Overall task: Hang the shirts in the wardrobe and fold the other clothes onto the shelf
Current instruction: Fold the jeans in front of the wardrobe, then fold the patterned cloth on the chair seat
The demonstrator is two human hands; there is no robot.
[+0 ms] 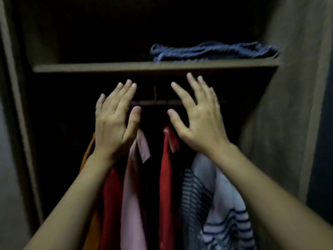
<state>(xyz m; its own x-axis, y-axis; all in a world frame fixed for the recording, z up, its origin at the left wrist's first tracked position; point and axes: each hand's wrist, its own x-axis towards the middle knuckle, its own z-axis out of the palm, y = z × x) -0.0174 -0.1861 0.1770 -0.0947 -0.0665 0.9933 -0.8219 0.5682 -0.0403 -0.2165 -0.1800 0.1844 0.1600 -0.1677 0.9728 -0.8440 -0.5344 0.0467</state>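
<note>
Overhead, left hand (115,123) and right hand (199,123) hover empty, fingers (126,96) spread, before shirts (166,177).

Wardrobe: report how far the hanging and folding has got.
Done: blue folded clothes lie on the shelf, and the hanging shirts fill the space below the rail. In hand: nothing; the left hand and right hand are open and empty. Left: cannot tell; no loose clothes are in view.

rail (156,102): ends lost in dark | shirts (131,195): hems cut by bottom edge | folded denim (212,51): blurred
</note>
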